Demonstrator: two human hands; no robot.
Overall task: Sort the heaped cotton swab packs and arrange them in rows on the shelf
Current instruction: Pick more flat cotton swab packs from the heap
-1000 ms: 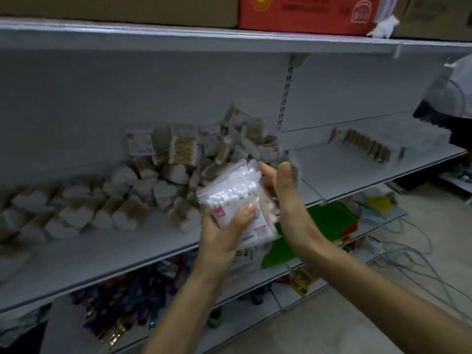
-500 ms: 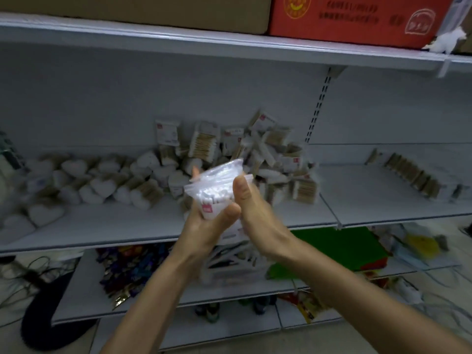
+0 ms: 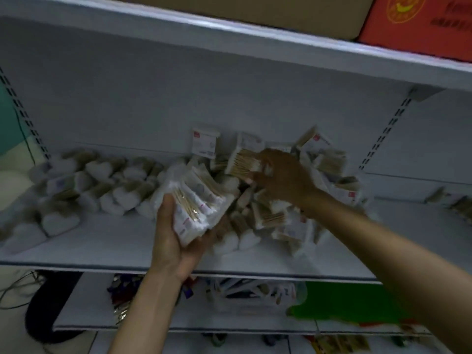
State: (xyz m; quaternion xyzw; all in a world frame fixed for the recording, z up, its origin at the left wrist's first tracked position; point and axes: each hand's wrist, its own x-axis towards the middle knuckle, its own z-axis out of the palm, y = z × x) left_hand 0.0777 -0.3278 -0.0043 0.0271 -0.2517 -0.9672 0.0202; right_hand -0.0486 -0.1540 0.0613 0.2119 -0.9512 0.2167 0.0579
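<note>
My left hand (image 3: 176,241) holds a stack of clear bagged cotton swab packs (image 3: 196,200) just above the white shelf (image 3: 115,249). My right hand (image 3: 278,175) reaches into the heap of swab packs (image 3: 301,213) at the shelf's middle and right, its fingers curled on a pack of wooden-stick swabs (image 3: 242,164). Heart-shaped swab packs (image 3: 102,185) lie in loose rows on the left part of the shelf.
An upper shelf (image 3: 255,44) carries a brown carton (image 3: 281,11) and a red carton (image 3: 421,19). Lower shelves hold mixed goods and a green item (image 3: 344,302). A dark round object (image 3: 51,310) and cables sit on the floor at the left.
My right hand left the held stack and reached right into the heap, taking hold of a wooden-stick pack. The left hand keeps the stack, now tilted. The view came closer and shifted left.
</note>
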